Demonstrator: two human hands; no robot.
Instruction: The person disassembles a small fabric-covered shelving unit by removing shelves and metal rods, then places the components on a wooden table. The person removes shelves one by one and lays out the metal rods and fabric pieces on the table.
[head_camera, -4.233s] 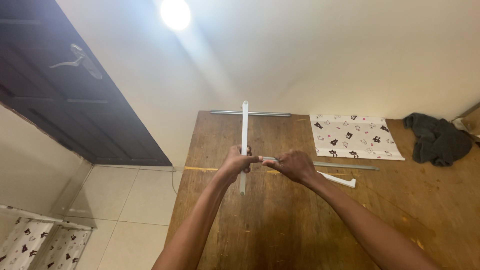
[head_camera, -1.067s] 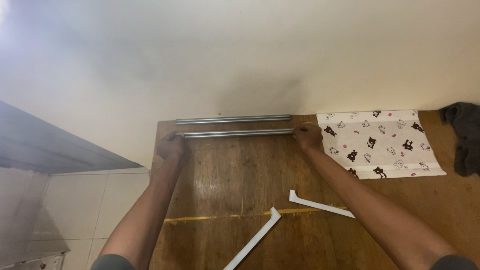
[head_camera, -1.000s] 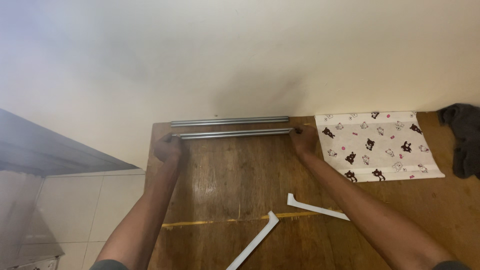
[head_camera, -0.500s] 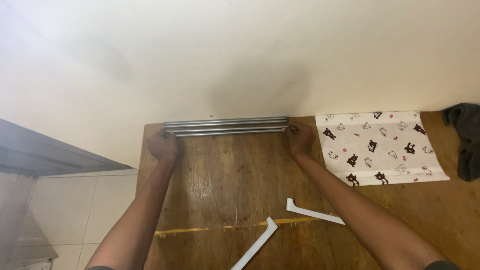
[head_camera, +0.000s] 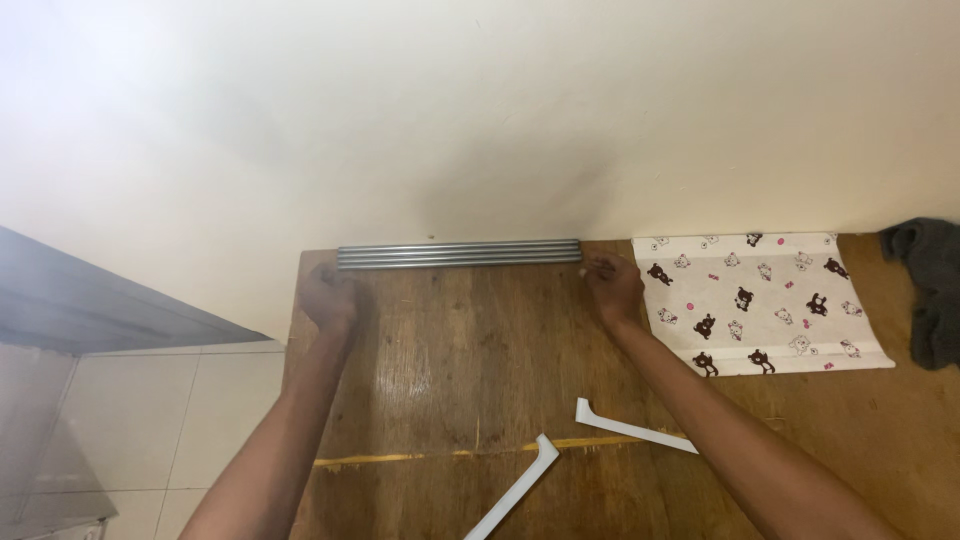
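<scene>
1. Metal rods (head_camera: 459, 254) bundled against the wall (head_camera: 480, 120), just beyond both sets of fingertips at either end.
2. Could roll apart or slip off the table (head_camera: 450, 350) edge past the left fingers — nothing clamping them.
3. Left hand (head_camera: 328, 296) curled loosely, right hand (head_camera: 612, 285) pinched at the rod tips — grip unclear; both arms outstretched.

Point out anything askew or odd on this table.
Little stands out. The metal rods lie neatly against the wall. The two white plastic strips lie loose at different angles, across a yellow line on the wooden table.
</scene>
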